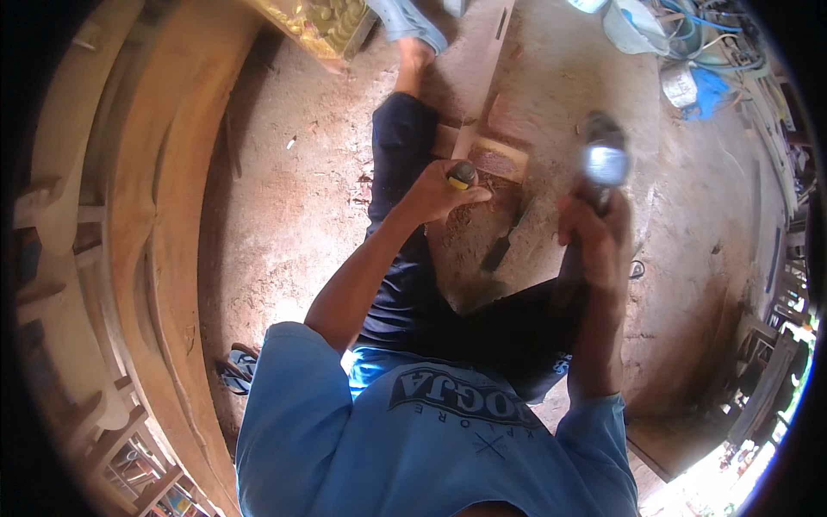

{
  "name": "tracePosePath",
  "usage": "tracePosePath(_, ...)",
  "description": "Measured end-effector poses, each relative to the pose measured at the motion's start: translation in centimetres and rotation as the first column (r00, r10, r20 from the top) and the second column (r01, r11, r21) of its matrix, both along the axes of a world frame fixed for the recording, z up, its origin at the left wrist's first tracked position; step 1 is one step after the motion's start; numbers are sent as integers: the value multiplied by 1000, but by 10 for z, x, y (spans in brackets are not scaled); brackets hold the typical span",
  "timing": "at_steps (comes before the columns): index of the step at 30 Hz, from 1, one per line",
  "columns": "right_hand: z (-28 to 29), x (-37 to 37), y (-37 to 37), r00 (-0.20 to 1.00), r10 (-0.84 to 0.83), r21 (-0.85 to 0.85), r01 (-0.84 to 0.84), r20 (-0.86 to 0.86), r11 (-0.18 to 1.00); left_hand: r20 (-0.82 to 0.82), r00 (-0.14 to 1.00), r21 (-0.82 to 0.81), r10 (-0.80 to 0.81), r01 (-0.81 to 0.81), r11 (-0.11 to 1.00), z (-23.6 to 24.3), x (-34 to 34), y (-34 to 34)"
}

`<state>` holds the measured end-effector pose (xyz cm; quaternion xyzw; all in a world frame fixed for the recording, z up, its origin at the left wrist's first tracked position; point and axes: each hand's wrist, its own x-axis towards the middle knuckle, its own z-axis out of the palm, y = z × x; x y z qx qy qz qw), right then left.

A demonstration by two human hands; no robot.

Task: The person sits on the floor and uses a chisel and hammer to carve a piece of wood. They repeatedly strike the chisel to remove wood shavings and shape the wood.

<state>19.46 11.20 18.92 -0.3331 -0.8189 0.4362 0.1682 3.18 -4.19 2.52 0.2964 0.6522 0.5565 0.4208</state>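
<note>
My left hand is closed round a chisel, whose dark handle with a yellow band points up at me. Its blade is hidden below the hand. Under it lies a long wooden board with a narrow slot near its far end. Beside the board is a short wood block with a pale edge. My right hand grips a hammer, its shiny round head raised and blurred by motion, apart from the chisel. A second dark-handled tool rests on the floor between my legs.
Large wooden planks stand along the left. A yellow patterned box is at the far left, near my outstretched foot. White buckets, hoses and a blue bag crowd the far right. Sandals lie at left.
</note>
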Motion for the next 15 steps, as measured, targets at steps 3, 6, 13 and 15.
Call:
tracePosePath(3,97,13,-5,980,65,-311,-122,-187,943,-111,994,41,11,-7,999,-7,6,-3)
tracePosePath(6,114,7,-22,914,182,-80,-225,-363,971,-3,999,65,43,-43,997,-17,12,-7)
tracePosePath(13,-71,-30,-49,909,263,84,-305,322,949,-455,867,412,201,5,911,-38,21,-17)
tracePosePath(15,-72,-20,-43,927,246,128,-290,283,948,-251,950,182,187,-144,973,-39,21,-17)
